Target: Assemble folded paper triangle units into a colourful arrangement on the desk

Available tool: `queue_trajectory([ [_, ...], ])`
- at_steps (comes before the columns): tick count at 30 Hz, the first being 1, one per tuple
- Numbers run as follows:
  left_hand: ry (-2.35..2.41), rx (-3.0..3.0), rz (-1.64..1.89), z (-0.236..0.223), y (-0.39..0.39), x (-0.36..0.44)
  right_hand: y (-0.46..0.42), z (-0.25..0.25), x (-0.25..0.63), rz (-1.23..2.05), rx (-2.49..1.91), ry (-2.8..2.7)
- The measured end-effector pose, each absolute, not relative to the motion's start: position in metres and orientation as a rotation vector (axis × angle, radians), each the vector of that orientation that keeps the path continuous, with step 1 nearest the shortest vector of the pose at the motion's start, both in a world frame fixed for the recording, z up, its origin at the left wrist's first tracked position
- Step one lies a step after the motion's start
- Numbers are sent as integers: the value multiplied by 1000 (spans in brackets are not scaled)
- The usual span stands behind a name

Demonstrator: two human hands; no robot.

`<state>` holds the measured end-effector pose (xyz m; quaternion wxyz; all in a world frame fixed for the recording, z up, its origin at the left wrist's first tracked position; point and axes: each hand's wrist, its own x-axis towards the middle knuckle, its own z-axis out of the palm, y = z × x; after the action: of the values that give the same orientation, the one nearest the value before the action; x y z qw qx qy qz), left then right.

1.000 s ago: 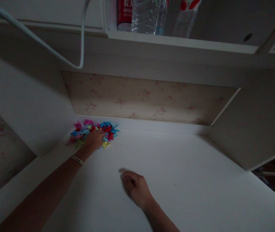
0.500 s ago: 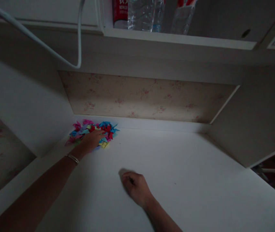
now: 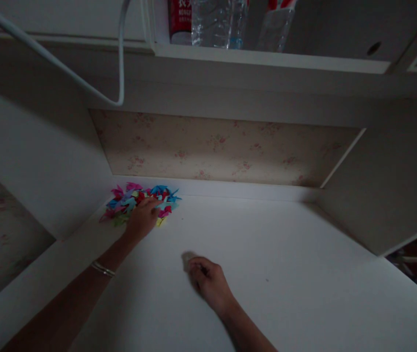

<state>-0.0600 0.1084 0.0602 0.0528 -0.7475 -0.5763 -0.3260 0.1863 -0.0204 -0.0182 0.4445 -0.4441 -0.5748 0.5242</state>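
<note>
A heap of small folded paper pieces (image 3: 131,198) in pink, blue, red and yellow lies in the back left corner of a white desk (image 3: 285,274). My left hand (image 3: 142,217) rests on the near right side of the heap, fingers curled down into the pieces; what they grip is hidden. A thin bracelet (image 3: 102,268) circles that forearm. My right hand (image 3: 208,282) lies on the desk in the middle, fingers curled closed around something small and pale that I cannot make out.
A floral-papered back panel (image 3: 215,146) closes the desk's rear. White side walls stand left and right. A shelf above holds a red-labelled bottle (image 3: 179,19) and clear plastic bottles (image 3: 219,22). A white cable (image 3: 83,83) hangs at upper left.
My left arm has drawn back slightly, the bracelet now lower on the forearm view. My right hand has shifted a little to the right and stays closed.
</note>
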Motion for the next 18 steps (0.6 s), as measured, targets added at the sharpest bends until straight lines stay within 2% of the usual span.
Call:
queue_trajectory([
  [3, -1838, -2389, -1341, 50, 79, -24, -12, -23, 186, 1512, -1005, -1062],
  [8, -2002, -2628, -1937, 28, 30, 45, -3, -8, 197, 1518, -847, -697],
  [12, -2045, -2678, -2170, 14, 9, 77, -3, -1, 204, 1555, -760, -653],
  [18, -2097, -2637, -2403, 5, 6, 79, -3, -5, 202, 1600, -741, -736],
])
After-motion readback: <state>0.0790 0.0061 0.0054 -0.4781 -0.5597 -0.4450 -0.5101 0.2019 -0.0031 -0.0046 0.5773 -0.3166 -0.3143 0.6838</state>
